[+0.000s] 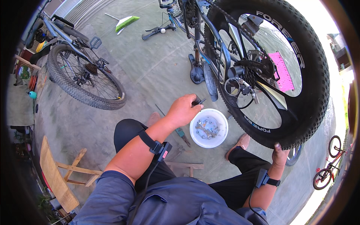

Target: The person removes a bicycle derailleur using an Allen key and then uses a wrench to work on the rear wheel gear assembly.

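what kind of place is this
Probably an outdoor bicycle repair spot on a concrete yard. A bike's fat rear wheel stands close up, a white bowl of metal parts sits on the ground, and another bicycle is parked nearby.

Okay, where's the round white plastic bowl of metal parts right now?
The white bowl sits on the concrete floor at centre, just below the left hand, beside the fat black rear tyre.

The person wears a blue-grey short-sleeved shirt point(168, 202) and black trousers point(127, 135). Black strapped bands point(155, 146) with trailing cables wrap both wrists. Tan shoes point(240, 144) cover the feet.
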The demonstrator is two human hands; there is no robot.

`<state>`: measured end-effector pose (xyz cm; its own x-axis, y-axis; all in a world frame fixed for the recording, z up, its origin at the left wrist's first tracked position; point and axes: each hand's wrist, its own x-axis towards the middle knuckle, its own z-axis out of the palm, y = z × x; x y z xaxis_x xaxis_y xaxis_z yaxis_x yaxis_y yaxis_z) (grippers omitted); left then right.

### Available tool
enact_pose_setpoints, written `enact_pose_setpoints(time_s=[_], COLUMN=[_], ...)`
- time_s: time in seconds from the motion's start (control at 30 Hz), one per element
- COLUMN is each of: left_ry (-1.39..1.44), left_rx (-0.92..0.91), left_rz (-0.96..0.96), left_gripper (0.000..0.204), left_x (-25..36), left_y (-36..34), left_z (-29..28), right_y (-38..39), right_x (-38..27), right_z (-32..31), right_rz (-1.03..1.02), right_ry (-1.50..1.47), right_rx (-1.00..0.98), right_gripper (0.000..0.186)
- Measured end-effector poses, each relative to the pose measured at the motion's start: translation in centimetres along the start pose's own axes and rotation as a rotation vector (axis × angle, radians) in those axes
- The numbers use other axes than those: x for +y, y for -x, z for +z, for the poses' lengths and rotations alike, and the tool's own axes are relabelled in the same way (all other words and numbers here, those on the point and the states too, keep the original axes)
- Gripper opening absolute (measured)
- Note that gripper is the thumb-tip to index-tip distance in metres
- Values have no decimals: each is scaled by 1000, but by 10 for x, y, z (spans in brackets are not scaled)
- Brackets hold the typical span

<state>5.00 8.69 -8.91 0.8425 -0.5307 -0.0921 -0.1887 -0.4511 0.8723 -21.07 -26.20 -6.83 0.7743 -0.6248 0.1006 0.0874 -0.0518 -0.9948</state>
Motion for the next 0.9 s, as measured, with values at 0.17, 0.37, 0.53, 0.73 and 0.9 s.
enact_pose_setpoints(time_s=[0.17, 0.37, 0.53, 0.73, 0.9], left_ry=[72, 86, 39, 91, 74], left_rx=[-57, -51, 2, -4, -51], left_rz=[-147, -136, -81, -63, -103], left_gripper=[21, 21, 25, 23, 18], left_x=[12, 6, -2, -11, 1], left_y=[2, 0, -1, -4, -2], left_z=[-3, -1, 4, 7, 1], right_y=[1, -1, -3, -5, -6], right_x=[1, 2, -22, -19, -12], right_z=[1, -9, 27, 19, 8], right_rz=[-3, -17, -134, -121, -86], right_ry=[18, 102, 165, 247, 222], right_rx=[8, -65, 45, 34, -18], right_gripper=[87, 78, 73, 74, 82])
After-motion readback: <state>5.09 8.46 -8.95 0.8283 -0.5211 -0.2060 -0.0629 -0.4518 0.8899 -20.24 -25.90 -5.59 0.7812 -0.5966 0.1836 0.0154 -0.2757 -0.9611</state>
